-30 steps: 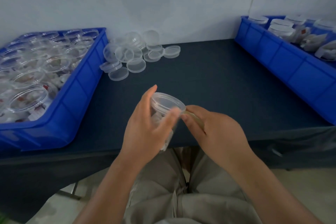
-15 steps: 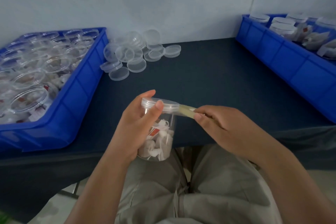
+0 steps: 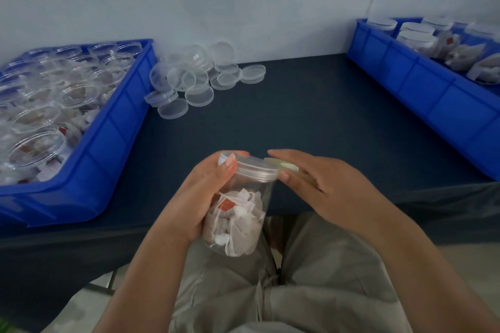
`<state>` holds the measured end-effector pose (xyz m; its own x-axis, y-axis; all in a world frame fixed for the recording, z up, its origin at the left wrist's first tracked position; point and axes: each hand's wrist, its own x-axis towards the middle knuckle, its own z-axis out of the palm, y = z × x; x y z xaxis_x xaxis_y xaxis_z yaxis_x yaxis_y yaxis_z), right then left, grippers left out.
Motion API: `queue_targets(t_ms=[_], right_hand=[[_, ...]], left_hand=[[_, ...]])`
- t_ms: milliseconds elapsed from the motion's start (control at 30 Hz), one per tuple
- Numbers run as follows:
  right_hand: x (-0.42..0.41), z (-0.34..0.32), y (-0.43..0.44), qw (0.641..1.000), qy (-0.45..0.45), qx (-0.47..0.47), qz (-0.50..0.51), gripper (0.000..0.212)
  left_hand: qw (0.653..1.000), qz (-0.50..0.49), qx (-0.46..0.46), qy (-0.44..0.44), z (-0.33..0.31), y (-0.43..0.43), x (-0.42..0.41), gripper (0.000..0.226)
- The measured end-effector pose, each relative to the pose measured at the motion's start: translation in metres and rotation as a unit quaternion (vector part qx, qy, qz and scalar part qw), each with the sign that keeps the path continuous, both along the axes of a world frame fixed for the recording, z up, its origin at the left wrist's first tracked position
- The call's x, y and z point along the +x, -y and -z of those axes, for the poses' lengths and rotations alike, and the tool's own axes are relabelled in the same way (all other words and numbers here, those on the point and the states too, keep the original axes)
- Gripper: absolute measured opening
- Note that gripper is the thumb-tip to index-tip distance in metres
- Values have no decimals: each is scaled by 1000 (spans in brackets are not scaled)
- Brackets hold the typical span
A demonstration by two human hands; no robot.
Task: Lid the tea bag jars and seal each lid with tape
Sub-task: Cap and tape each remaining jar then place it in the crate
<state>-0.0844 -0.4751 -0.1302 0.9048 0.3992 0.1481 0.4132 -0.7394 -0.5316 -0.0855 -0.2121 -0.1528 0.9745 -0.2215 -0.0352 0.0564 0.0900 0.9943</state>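
My left hand [image 3: 208, 197] wraps the tea bag jar [image 3: 238, 224] at the table edge, thumb on its lid [image 3: 255, 169]. The tape [image 3: 286, 166] runs off the lid's right rim and under my right hand [image 3: 324, 189]. Its fingers are nearly straight and its thumb tip touches the rim; whether they pinch the tape I cannot tell. Half a second ago it held the tape stretched clear.

Bench [image 3: 319, 121]: dark top, open lane down the middle from near edge to back wall [image 3: 270, 8]. Left flank: blue bin [image 3: 113, 143] of open jars [image 3: 38, 146], wall standing above the top. Back left: loose lids [image 3: 194, 81], heaped just beside that bin. Right flank: second blue bin [image 3: 433, 100] of lidded jars [image 3: 416, 35]. Near edge: left hand [image 3: 205, 197] gripping a jar [image 3: 240, 222], right hand [image 3: 324, 186] pinching tape [image 3: 286, 167] at its lid [image 3: 254, 167].
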Motion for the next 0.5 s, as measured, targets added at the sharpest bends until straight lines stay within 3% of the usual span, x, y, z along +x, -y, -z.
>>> queue_targets(t_ms=[133, 333, 500], right_hand=[[-3, 0, -4, 1000, 11, 1, 1, 53], [-8, 2, -11, 996, 56, -34, 64, 58], [-13, 3, -16, 992, 74, -31, 99, 54]], left_hand=[[995, -32, 55, 70, -2, 3, 1, 66], [959, -146, 195, 148, 2, 17, -2, 50], [941, -172, 252, 143, -1, 28, -8, 67]])
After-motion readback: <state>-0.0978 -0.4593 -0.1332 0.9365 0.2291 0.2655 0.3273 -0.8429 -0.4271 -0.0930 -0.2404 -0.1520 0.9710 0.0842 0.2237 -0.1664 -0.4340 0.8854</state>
